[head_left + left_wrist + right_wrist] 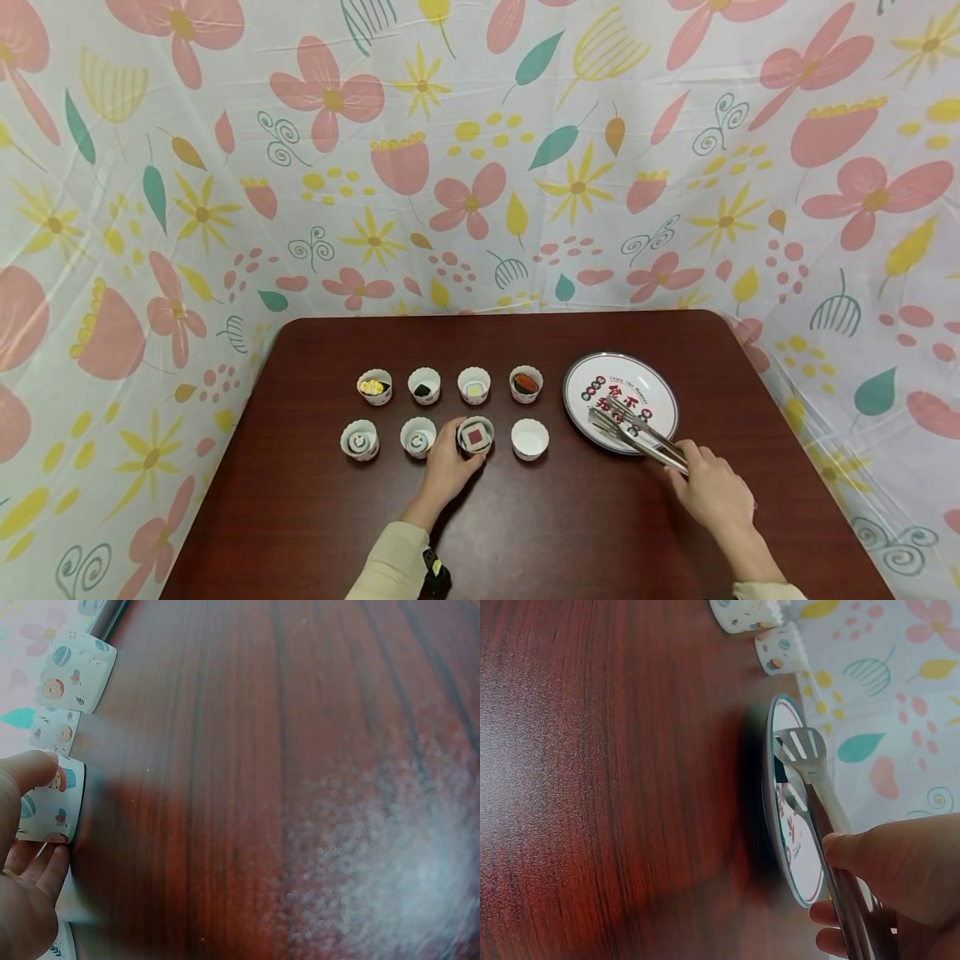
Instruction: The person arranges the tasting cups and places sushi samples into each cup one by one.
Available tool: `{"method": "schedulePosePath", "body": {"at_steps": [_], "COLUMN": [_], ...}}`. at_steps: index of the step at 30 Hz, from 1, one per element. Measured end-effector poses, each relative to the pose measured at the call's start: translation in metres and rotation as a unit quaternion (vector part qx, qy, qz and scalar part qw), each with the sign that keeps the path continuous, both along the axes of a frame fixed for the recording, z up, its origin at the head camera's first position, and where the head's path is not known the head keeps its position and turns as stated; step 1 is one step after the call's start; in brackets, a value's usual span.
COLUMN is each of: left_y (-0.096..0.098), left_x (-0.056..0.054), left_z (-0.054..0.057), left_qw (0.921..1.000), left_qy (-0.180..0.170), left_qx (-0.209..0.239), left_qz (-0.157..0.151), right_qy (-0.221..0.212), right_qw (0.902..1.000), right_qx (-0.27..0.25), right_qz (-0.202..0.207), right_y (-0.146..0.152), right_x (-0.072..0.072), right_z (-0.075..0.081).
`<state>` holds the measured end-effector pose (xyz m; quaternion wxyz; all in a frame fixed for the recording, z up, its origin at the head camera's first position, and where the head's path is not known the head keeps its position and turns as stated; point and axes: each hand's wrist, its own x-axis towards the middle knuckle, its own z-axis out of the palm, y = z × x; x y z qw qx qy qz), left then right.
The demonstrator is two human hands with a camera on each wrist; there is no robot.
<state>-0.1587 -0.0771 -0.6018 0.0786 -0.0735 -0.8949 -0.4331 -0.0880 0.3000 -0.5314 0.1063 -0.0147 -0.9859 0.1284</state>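
Observation:
My left hand [447,467] grips a small white paper cup [52,796] between thumb and fingers. Inside that cup is a white sushi roll [475,437] with a square red centre. In my right hand [718,492] is a pair of metal tongs [648,440], held by the handles. Their slotted heads are over the round white plate [656,389], which has a dark rim and red lettering; I cannot tell whether they touch it. The right wrist view shows the two tong heads [804,750] apart, with nothing seen between them.
Several paper cups stand in two rows. The back row holds pieces such as a yellow-topped sushi [372,387] and an orange-red-topped one [527,383]. Left of my left hand are two cups with round rolls [359,442]. An empty cup [530,439] stands to its right, before the plate.

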Motion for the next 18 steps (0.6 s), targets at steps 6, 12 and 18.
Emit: {"method": "schedulePosePath", "body": {"at_steps": [6, 12, 18], "left_y": [-0.0002, -0.0004, -0.0002], "left_x": [-0.0001, -0.0007, -0.0006], "left_z": [0.0003, 0.0001, -0.0008], "left_qw": [1.0000, 1.0000, 1.0000], "left_qy": [-0.002, -0.002, 0.004], "left_qx": [-0.001, 0.001, -0.003], "left_qz": [0.000, -0.001, -0.002], "right_qy": [-0.012, -0.008, -0.023], "right_qw": [0.9999, 0.9999, 0.9997], "right_qx": [-0.006, -0.003, 0.001], "right_qz": [-0.002, -0.005, -0.005], "right_y": [-0.0002, -0.0027, -0.0043], "right_x": [-0.0008, -0.0011, 0.0003], "right_z": [0.0013, 0.0035, 0.0076]}}
